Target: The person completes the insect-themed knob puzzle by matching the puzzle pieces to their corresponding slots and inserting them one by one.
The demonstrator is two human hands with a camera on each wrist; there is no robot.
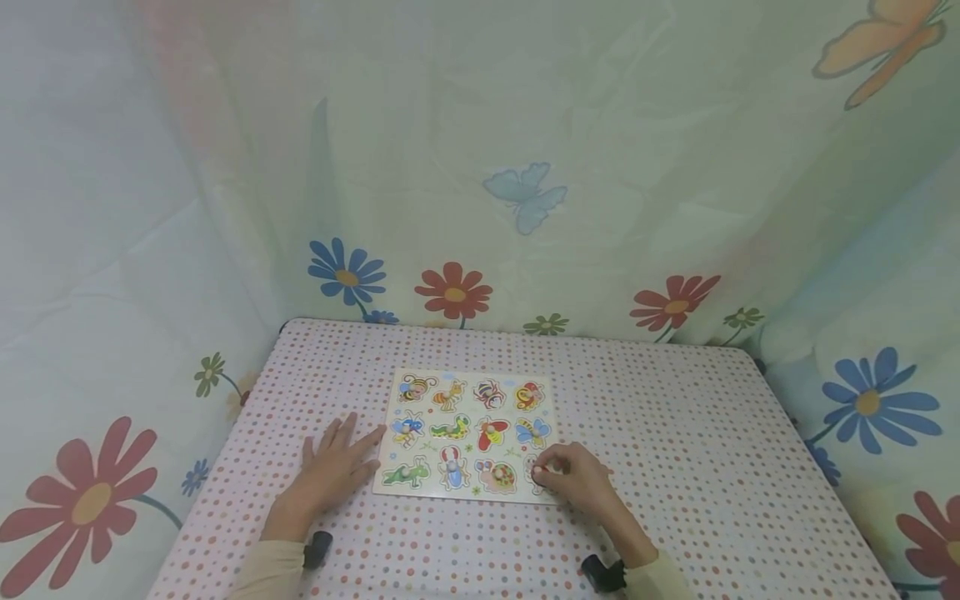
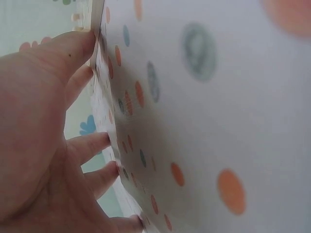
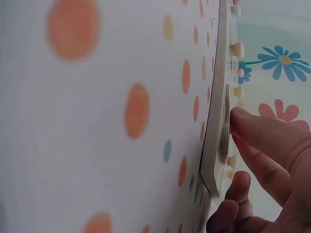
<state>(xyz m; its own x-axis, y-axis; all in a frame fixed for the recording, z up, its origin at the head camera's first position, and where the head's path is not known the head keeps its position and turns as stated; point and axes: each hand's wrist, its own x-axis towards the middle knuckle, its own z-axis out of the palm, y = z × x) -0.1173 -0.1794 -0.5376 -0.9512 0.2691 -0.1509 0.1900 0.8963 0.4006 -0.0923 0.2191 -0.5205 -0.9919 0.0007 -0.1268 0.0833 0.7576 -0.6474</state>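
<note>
A wooden knob puzzle board (image 1: 476, 492) with brightly coloured insect and bug pieces lies flat on the table. At its lower right corner my right hand (image 1: 576, 477) pinches a puzzle piece between thumb and finger, mostly covering it. In the right wrist view this puzzle piece (image 3: 225, 131) sits at the board's surface, its edge slightly raised above it; whether it is in its slot I cannot tell. My left hand (image 1: 327, 467) rests on the table with fingers spread, the thumb at the board's left edge. Among the other pieces are a snail (image 1: 501, 477) and a blue beetle (image 1: 453, 470).
A dotted cloth covers the table (image 1: 660, 417). Curtains (image 1: 600, 167) printed with flowers and butterflies hang behind it and at both sides. A black wrist device (image 1: 604, 575) is at the right sleeve, another (image 1: 318, 550) at the left.
</note>
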